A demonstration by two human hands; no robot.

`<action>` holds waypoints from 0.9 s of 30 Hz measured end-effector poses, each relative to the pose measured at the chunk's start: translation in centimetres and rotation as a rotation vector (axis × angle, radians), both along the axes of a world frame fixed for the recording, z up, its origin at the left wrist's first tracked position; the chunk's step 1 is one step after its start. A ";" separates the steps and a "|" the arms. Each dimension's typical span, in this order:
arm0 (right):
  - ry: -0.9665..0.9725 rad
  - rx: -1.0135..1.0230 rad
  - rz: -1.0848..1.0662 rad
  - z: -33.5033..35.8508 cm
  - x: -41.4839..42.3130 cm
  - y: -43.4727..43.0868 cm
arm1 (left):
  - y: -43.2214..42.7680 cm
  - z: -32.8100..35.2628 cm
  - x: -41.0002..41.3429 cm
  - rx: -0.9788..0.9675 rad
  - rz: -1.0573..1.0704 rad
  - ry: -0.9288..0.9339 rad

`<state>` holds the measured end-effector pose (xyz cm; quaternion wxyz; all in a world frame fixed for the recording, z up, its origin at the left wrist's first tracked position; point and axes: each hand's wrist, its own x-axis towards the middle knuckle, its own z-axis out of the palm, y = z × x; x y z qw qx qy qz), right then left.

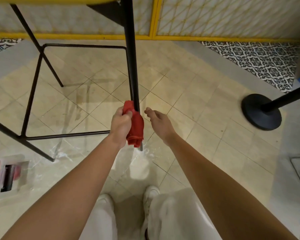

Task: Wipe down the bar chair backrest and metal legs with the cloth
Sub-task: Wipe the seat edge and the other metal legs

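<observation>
Evidently mid-task: left grip [120, 125] clenched the red cloth [137, 129] round the near metal leg [132, 66], low by the floor; right grip [160, 123] hung slack and empty beside it. Other legs [31, 94] judged undone; backrest out of sight.

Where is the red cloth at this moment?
In the head view, near the centre, the red cloth is wrapped around the lower end of the black chair leg, gripped by the left hand.

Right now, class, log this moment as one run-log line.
step: leg wipe | left hand: grips red cloth wrapped round chair leg, near its foot | right hand: open, beside leg, holds nothing
</observation>
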<state>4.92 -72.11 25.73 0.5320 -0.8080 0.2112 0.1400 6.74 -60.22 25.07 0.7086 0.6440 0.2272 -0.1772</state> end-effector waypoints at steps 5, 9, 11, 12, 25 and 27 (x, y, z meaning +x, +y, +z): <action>-0.018 0.048 -0.013 -1.4 -0.5 1.1 | -0.4 -0.1 -0.9 0.043 0.023 -0.133; -0.032 0.109 -0.060 -2.0 -0.4 1.0 | -1.3 -1.2 -0.7 0.106 0.022 -0.097; -0.037 0.106 -0.072 -2.4 -0.3 0.9 | -1.4 -2.0 -0.6 0.112 0.007 -0.040; -0.034 0.108 -0.080 -2.6 -0.2 0.8 | -1.4 -2.4 -0.6 0.120 -0.006 -0.013; -0.034 0.158 -0.188 -5.6 -1.0 0.8 | -1.8 -3.9 -1.0 -0.032 0.164 0.054; -0.037 0.200 -0.213 -5.4 -0.6 1.0 | -2.6 -3.8 -1.2 -0.007 0.227 0.044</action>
